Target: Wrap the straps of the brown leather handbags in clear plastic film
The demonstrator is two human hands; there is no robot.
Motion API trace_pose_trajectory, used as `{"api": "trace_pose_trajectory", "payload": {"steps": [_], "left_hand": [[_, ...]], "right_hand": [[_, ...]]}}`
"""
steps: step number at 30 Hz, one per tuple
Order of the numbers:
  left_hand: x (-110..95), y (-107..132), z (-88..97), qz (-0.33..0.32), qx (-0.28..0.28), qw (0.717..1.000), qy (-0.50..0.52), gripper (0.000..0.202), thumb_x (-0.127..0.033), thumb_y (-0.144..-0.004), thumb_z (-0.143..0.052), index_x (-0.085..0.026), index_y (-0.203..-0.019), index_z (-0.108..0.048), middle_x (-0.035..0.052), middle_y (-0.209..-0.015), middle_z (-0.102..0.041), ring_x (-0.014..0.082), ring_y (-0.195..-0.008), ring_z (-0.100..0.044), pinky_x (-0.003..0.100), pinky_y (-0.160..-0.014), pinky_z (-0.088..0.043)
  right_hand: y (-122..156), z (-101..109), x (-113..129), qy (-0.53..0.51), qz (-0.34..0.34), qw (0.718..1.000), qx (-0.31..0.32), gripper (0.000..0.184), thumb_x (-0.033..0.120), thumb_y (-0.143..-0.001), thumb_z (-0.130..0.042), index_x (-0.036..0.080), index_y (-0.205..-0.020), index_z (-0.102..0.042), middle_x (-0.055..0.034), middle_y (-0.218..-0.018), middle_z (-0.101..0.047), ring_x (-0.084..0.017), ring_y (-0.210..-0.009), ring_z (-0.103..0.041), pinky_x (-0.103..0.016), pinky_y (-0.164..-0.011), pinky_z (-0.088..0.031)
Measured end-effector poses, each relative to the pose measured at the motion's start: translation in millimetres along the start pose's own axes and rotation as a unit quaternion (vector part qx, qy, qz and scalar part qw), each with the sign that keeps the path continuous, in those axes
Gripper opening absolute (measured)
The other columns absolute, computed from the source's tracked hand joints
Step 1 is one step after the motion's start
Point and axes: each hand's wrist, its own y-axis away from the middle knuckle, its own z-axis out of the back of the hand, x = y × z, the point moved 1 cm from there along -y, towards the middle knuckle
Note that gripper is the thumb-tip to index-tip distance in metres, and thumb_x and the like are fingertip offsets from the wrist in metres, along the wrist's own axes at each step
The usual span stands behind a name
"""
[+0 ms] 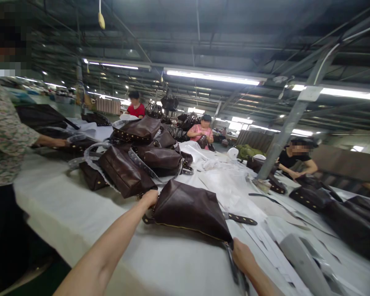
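Note:
A dark brown leather bag (189,209) lies flat on the white-covered table (80,213) in front of me. My left hand (149,198) grips its upper left corner, fingers curled over the edge. My right hand (243,257) holds the bag's lower right corner where a studded strap (236,269) hangs down. Another studded strap (239,218) sticks out to the right of the bag.
A pile of brown bags (142,158), some in clear wrapping, sits just beyond. White paper sheets (231,185) cover the table's middle. A person in a floral top (3,135) stands at left; other people work further back and at right. A grey post (283,131) rises at right.

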Motion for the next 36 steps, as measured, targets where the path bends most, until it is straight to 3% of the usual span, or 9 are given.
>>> {"api": "trace_pose_trajectory", "payload": {"steps": [6, 13, 17, 23, 27, 31, 33, 35, 36], "left_hand": [[-11.8, -16.5, 58.6, 0.036, -0.058, 0.981, 0.181, 0.03, -0.036, -0.092, -0.056, -0.014, -0.112, -0.059, 0.0061, -0.104, -0.064, 0.0169, -0.084, -0.064, 0.034, -0.071, -0.056], [-33.8, 17.1, 152.6, -0.105, -0.061, 0.927, 0.355, 0.04, -0.025, -0.102, -0.027, -0.008, -0.109, -0.063, 0.0004, -0.074, -0.065, 0.0107, -0.073, -0.061, 0.025, -0.073, -0.051], [-31.5, 52.0, 179.6, -0.171, -0.017, 0.904, 0.391, 0.055, -0.032, -0.102, -0.016, -0.013, -0.114, -0.065, -0.0002, -0.074, -0.066, 0.01, -0.068, -0.061, 0.025, -0.072, -0.05], [-40.0, 74.4, 208.4, -0.195, -0.078, 0.889, 0.406, 0.047, -0.034, -0.103, -0.017, -0.013, -0.121, -0.055, 0.0036, -0.087, -0.072, 0.0163, -0.09, -0.065, 0.027, -0.072, -0.048], [-51.4, 104.0, 200.2, -0.219, -0.052, 0.899, 0.376, 0.031, -0.024, -0.098, -0.036, -0.014, -0.118, -0.058, 0.0036, -0.09, -0.072, 0.0155, -0.078, -0.067, 0.029, -0.072, -0.049], [-58.9, 142.0, 153.5, -0.289, 0.11, 0.908, 0.284, 0.018, -0.025, -0.083, -0.059, -0.013, -0.093, -0.066, 0.0056, -0.082, -0.071, 0.0162, -0.064, -0.064, 0.027, -0.062, -0.046], [-58.4, 157.6, 126.5, -0.321, 0.138, 0.905, 0.242, 0.018, -0.027, -0.084, -0.056, -0.013, -0.082, -0.066, 0.0048, -0.078, -0.068, 0.0148, -0.064, -0.062, 0.025, -0.061, -0.044], [-57.3, 170.6, 104.3, -0.336, 0.141, 0.909, 0.203, 0.021, -0.028, -0.087, -0.051, -0.014, -0.08, -0.065, 0.0035, -0.075, -0.065, 0.0143, -0.064, -0.061, 0.023, -0.06, -0.043], [-57.2, 176.4, 96.1, -0.342, 0.138, 0.911, 0.183, 0.022, -0.027, -0.088, -0.049, -0.015, -0.081, -0.065, 0.0028, -0.074, -0.065, 0.0143, -0.064, -0.06, 0.023, -0.06, -0.043]], "right_hand": [[-4.8, -3.8, -2.4, -0.022, 0.01, 1.0, -0.015, 0.032, 0.008, -0.093, -0.034, 0.014, -0.092, -0.065, -0.0171, -0.097, -0.073, -0.026, -0.094, -0.069, -0.028, -0.072, -0.044], [-4.4, -4.2, 4.1, -0.034, -0.013, 0.998, -0.048, 0.035, 0.008, -0.093, -0.032, 0.013, -0.097, -0.067, -0.0172, -0.097, -0.074, -0.027, -0.093, -0.07, -0.03, -0.073, -0.047], [-4.5, -2.2, 5.0, -0.037, -0.005, 0.998, -0.051, 0.034, 0.012, -0.094, -0.034, 0.011, -0.097, -0.068, -0.0176, -0.099, -0.073, -0.027, -0.096, -0.07, -0.03, -0.075, -0.047], [1.0, -0.4, 10.9, -0.024, -0.007, 0.999, -0.046, 0.037, 0.007, -0.093, -0.03, 0.009, -0.098, -0.067, -0.0206, -0.097, -0.072, -0.028, -0.093, -0.07, -0.032, -0.073, -0.047], [6.5, 1.9, 13.7, -0.025, -0.008, 0.998, -0.05, 0.035, 0.01, -0.094, -0.031, 0.011, -0.098, -0.066, -0.0195, -0.093, -0.072, -0.029, -0.088, -0.071, -0.033, -0.07, -0.046], [19.0, 23.2, 33.6, -0.034, -0.015, 0.994, -0.1, 0.031, 0.009, -0.091, -0.035, 0.013, -0.095, -0.066, -0.0195, -0.099, -0.069, -0.03, -0.094, -0.068, -0.034, -0.073, -0.045], [34.9, 46.0, 58.4, -0.134, 0.018, 0.983, -0.127, 0.027, 0.019, -0.093, -0.038, 0.016, -0.096, -0.065, -0.017, -0.103, -0.068, -0.029, -0.099, -0.065, -0.034, -0.076, -0.046], [55.5, 72.4, 92.0, -0.365, 0.108, 0.924, -0.024, 0.043, 0.044, -0.098, -0.03, 0.018, -0.097, -0.064, -0.0131, -0.097, -0.069, -0.026, -0.095, -0.066, -0.033, -0.074, -0.049], [65.7, 86.2, 110.0, -0.491, 0.149, 0.857, 0.055, 0.056, 0.055, -0.097, -0.022, 0.018, -0.102, -0.063, -0.0136, -0.098, -0.07, -0.026, -0.094, -0.066, -0.034, -0.073, -0.05]]}}
